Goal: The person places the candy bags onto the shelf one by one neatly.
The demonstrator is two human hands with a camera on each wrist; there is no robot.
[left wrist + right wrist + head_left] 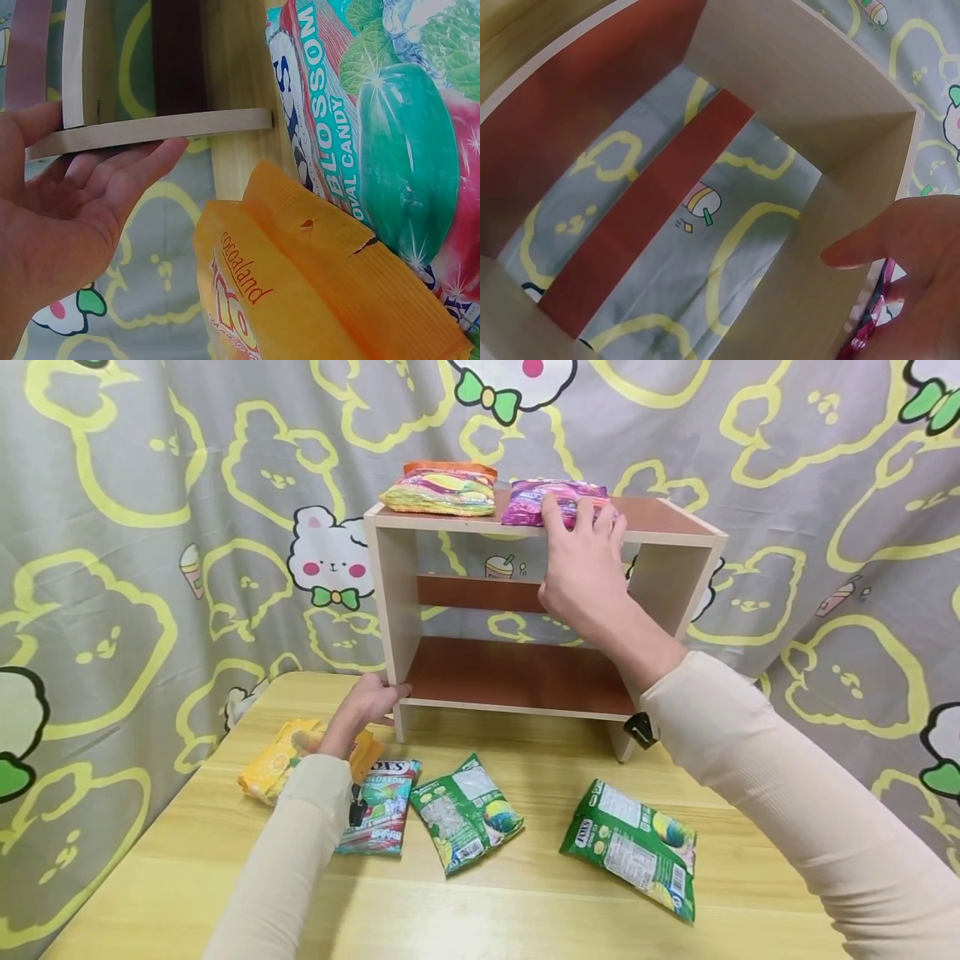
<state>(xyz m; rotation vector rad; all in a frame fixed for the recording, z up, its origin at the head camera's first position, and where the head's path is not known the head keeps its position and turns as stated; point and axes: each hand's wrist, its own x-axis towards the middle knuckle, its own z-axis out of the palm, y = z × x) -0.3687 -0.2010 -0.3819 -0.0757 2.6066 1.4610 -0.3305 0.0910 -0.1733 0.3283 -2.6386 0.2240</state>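
A small shelf (517,706) with brown boards stands on the table. My left hand (369,700) grips the lower part of its left side panel; in the left wrist view the hand (82,202) has its thumb on one side of the panel (150,131) and its fingers on the other. On the shelf top lies a purple packet (528,503), and the spread fingers of my right hand (588,560) rest on it. In the right wrist view, the thumb of the right hand (915,277) points across the shelf's front edge, and a strip of the packet (866,322) shows beside it.
A yellow-green packet (442,493) lies on the shelf top at the left. On the table (450,918) lie a yellow-orange packet (273,760), a teal candy packet (386,810) and two green packets (465,814) (637,847). A patterned curtain (112,635) hangs behind.
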